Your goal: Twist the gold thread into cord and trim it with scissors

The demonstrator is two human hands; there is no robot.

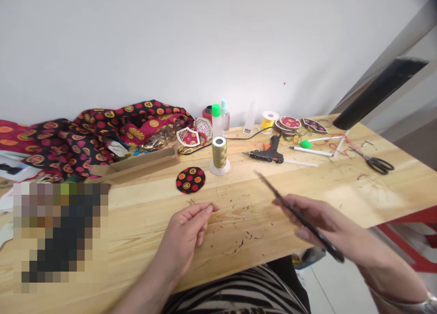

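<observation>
My left hand (pixel 189 225) is closed in a pinch above the wooden table, with short ends of olive-gold thread (pixel 192 202) poking out by its fingers. My right hand (pixel 324 227) grips a pair of black-handled scissors (pixel 300 216), seen edge-on and slightly blurred, the tips pointing up and left toward the table's middle. The hands are apart. Just beyond the left hand lies a round black fabric piece (pixel 190 180) with red and yellow flower prints. A spool of olive-gold thread (pixel 219 154) stands upright beside that piece.
Dark thread scraps (pixel 242 241) litter the wooden table (pixel 136 241). A glue gun (pixel 268 154), white pen (pixel 312 150) and second scissors (pixel 378 164) lie to the right. Patterned cloth (pixel 68 141) and a cardboard box (pixel 139 164) occupy the left. A black tube (pixel 378 93) juts in at upper right.
</observation>
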